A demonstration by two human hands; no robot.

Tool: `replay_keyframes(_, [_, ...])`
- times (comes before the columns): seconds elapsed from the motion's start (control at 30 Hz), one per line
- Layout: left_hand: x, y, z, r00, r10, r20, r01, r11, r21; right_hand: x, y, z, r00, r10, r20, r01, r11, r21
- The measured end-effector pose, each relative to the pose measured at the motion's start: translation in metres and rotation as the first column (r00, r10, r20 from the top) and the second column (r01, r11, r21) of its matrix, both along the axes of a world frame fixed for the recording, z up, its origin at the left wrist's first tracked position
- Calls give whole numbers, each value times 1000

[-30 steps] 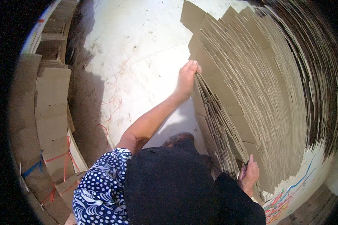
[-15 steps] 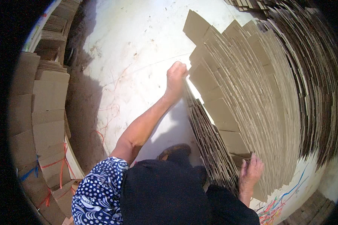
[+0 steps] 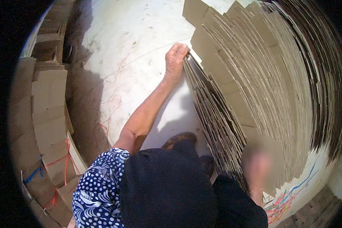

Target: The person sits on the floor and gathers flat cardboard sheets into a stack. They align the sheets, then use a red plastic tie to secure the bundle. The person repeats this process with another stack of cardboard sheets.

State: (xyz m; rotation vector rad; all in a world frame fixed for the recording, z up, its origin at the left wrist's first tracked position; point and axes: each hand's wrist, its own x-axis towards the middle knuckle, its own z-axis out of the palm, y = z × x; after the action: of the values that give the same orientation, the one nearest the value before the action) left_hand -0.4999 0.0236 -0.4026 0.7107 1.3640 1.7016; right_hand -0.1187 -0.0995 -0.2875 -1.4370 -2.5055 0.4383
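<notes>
Head view | gripped upper end of slim cardboard bundle [image 3: 215, 119] with left hand [image 3: 174, 59] | found it just left of larger cardboard row [image 3: 262, 83], over pale floor [image 3: 140, 41] | saw right hand [image 3: 260, 167] blurred near bundle's lower end; could not tell whether holding

The pale, stained floor [image 3: 129, 34] lies brightly lit, darkly shaded toward the left.
</notes>
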Motion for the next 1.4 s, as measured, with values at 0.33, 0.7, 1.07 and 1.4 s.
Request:
replay_keyframes(0.33, [-19, -47, 13, 989, 146, 28, -146, 989, -16, 17, 5, -17, 952, -172, 254, 179, 984, -5])
replay_keyframes(0.7, [-21, -51, 2, 970, 177, -165, -180, 984, -1, 13, 20, -23, 937, -57, 345, -22, 975, 221])
replay_keyframes(1.07, [-19, -47, 19, 962, 128, -243, -144, 988, -49, 10, 6, -20, 954, 43, 296, -93, 983, 156])
replay_keyframes(1.4, [-30, -47, 6, 816, 79, -573, -23, 994, 104, 5, 6, -13, 950, 18, 313, -74, 983, 167])
